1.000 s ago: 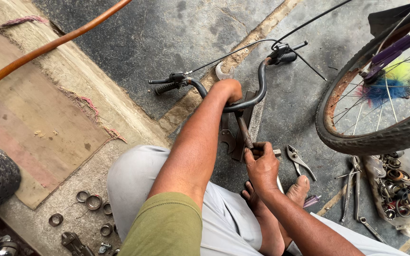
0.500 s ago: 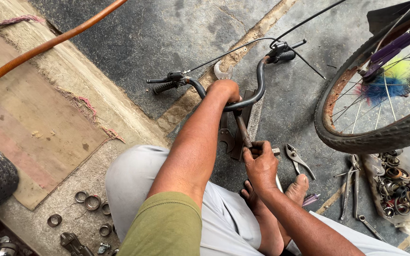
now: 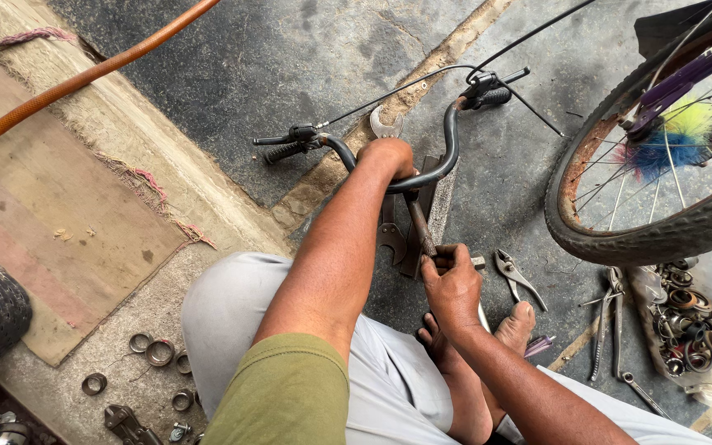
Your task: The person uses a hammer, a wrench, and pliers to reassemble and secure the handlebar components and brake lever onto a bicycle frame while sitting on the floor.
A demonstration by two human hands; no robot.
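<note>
**Both hands on the bicycle handlebar and its stem**

Your left hand [image 3: 387, 156] is clenched over the middle of the black, curved metal handlebar [image 3: 452, 136], which stands over the dark, rough concrete floor [image 3: 290, 66] in front of your knees. The bar sweeps up on either side into ribbed rubber grips with brake levers, and thin black cables [image 3: 405, 86] trail from them across the floor. Your right hand [image 3: 452, 284] is closed around the lower end of the rusty stem [image 3: 420, 227], a slim brownish tube that runs down from the bar's centre towards your bare feet [image 3: 514, 325].

Beneath the bar, flat steel spanners [image 3: 387, 235] lie on the floor, and the open jaw of another spanner [image 3: 382, 125] shows just beyond your left hand. Just to the right of your right hand lie bare-metal pliers [image 3: 517, 278]. Further right, long thin wrenches [image 3: 611, 325] rest beside a pile of rusty rings and washers [image 3: 686, 317].

A bicycle wheel [image 3: 644, 239] with a knobbly tyre, a rusted rim and a fluffy blue-and-yellow spoke brush fills the upper right corner. On the left, a coarse, frayed brown mat [image 3: 51, 214] covers the floor, an orange hose [image 3: 76, 78] crosses its far edge, and several loose metal rings [image 3: 158, 353] lie near your left knee.
</note>
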